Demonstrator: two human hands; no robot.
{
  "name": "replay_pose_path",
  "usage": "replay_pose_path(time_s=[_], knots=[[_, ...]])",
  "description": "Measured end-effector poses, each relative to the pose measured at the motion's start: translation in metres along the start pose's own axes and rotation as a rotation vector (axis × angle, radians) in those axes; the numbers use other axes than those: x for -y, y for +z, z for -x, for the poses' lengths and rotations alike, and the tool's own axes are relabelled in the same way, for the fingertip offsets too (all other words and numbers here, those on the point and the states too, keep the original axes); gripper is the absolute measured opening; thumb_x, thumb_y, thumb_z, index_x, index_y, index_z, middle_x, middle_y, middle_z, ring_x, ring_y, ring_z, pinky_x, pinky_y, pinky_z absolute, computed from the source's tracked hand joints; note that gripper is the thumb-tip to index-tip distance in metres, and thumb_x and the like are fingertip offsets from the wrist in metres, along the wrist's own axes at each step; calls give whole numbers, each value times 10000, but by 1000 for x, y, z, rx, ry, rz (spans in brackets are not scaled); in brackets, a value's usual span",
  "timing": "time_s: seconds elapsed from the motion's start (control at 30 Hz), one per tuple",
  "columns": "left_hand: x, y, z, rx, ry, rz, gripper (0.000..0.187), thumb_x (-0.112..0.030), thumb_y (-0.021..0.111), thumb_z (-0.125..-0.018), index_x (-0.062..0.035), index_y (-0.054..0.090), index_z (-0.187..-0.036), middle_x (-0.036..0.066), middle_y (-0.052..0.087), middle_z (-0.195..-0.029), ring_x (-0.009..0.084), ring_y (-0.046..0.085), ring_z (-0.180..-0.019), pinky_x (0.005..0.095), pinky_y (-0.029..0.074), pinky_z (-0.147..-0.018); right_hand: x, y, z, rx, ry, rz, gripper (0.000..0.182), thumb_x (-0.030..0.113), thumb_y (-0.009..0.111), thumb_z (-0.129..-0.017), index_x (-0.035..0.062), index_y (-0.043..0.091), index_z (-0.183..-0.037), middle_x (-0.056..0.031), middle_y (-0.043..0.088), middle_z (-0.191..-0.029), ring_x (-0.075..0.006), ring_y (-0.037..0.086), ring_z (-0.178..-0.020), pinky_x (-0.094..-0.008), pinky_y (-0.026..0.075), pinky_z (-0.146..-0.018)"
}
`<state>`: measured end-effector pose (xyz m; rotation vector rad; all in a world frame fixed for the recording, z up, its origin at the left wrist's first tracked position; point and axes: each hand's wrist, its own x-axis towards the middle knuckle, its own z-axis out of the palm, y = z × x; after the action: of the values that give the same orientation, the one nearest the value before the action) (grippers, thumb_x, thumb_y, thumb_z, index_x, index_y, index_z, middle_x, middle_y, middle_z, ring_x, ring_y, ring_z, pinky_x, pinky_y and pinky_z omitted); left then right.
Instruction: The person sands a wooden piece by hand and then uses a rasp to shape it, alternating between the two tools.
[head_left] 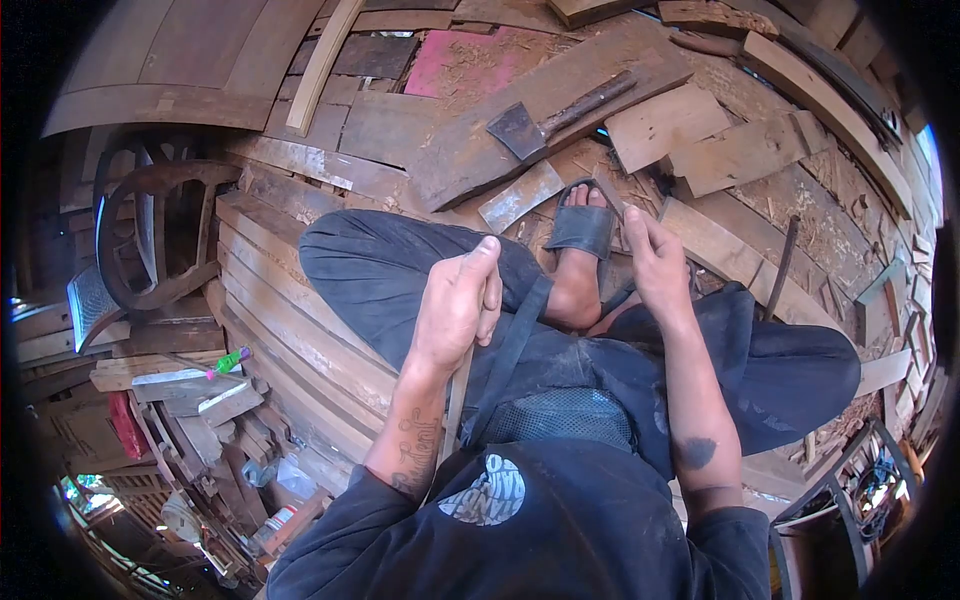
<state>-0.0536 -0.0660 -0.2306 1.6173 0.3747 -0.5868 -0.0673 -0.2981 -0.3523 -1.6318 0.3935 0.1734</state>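
My left hand (458, 308) is closed in a fist over my lap, thumb on top. A thin wooden strip (455, 405) runs from under this fist down toward my body. My right hand (655, 262) pinches a narrow flat piece (608, 194) between thumb and fingers; its tip points up and left, over my sandal (582, 231). What this piece is, I cannot tell. Ahead of both hands, a hatchet (518, 131) with a dark head and wooden handle rests on a thick plank (455, 165).
Stacked boards (300, 315) lie along my left side. Short boards (668, 125) and wood shavings cover the floor ahead. Curved wooden frames (165, 235) stand at far left, above a heap of offcuts (225, 420). A dark open-topped container (835, 510) is at lower right.
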Motion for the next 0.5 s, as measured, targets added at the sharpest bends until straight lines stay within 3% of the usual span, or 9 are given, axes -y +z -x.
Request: replay_pose_path(time_s=[0.07, 0.17, 0.27, 0.37, 0.5], knots=[[0, 0, -1, 15, 13, -41, 607, -484, 334, -1085, -108, 458, -625, 18, 380, -435, 123, 341, -356, 259, 306, -365, 0, -1, 0, 4, 7, 11, 481, 380, 543, -1094, -30, 677, -1309, -69, 708, -978, -116, 588, -959, -288, 472, -888], [8, -3, -2, 51, 16, 189, 599, -474, 346, -1087, -109, 460, -626, 19, 385, -435, 120, 339, -356, 257, 306, -366, 0, -1, 0, 7, 12, 7, 477, 375, 542, -1095, -31, 677, -1306, -71, 707, -978, -116, 588, -962, -286, 471, -890], [4, -6, 0, 51, -25, 185, 563, -385, 391, -1088, -62, 507, -642, 32, 428, -467, 118, 389, -398, 268, 323, -408, 2, -1, 0, -3, -10, -4, 473, 374, 540, -1096, -28, 681, -1302, -60, 696, -955, -110, 583, -947, -282, 469, -873], [3, 0, -2, 16, 39, 26, 566, -418, 359, -1086, -106, 459, -624, 20, 374, -427, 116, 341, -360, 255, 305, -367, 3, -1, 1, 0, 4, 15, 471, 373, 538, -1097, -29, 682, -1297, -42, 677, -923, -103, 570, -917, -277, 468, -846], [4, -1, -2, 26, 53, 63, 539, -374, 361, -1076, -102, 455, -620, 20, 377, -424, 114, 337, -359, 253, 301, -365, 0, -2, 0, -5, -8, 10, 476, 377, 541, -1096, -35, 680, -1292, -29, 660, -901, -100, 558, -894, -275, 467, -822]])
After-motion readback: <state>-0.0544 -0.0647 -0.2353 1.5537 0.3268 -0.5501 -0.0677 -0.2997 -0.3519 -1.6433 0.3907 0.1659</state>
